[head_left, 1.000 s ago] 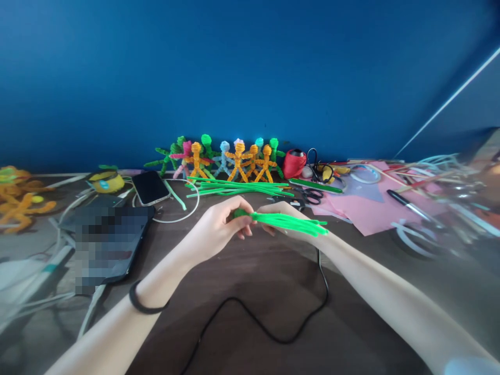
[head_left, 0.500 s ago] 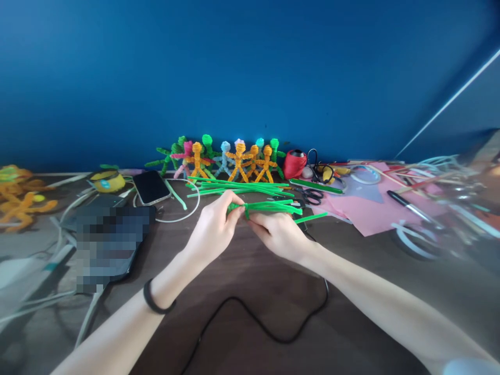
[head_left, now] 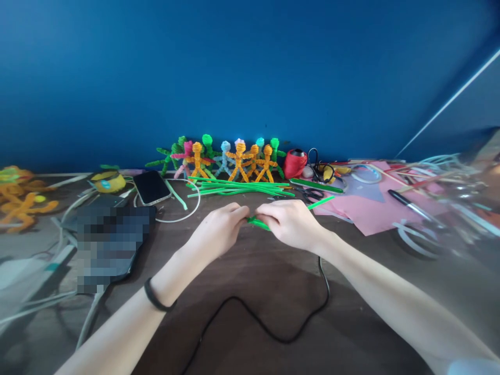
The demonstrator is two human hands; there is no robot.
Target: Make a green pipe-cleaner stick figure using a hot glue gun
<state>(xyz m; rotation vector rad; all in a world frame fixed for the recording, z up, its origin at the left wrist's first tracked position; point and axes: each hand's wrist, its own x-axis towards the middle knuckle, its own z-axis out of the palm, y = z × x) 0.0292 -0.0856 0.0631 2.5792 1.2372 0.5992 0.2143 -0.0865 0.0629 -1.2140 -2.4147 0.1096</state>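
Note:
My left hand and my right hand meet over the dark wooden table, both closed on a bundle of bright green pipe cleaners. Most of the bundle is hidden under my right hand; one green end sticks out past it to the right. A loose pile of green pipe cleaners lies just beyond my hands. A row of small pipe-cleaner figures in orange, green, blue and pink stands against the blue wall.
A phone and a dark tablet lie at the left with white cables. A black cable curls near my arms. Scissors, a red spool, pink paper and a pen crowd the right. Orange figures sit far left.
My right hand has turned palm down and now covers the green bundle, which has dropped closer to the table. The spread green ends have gathered under the hand.

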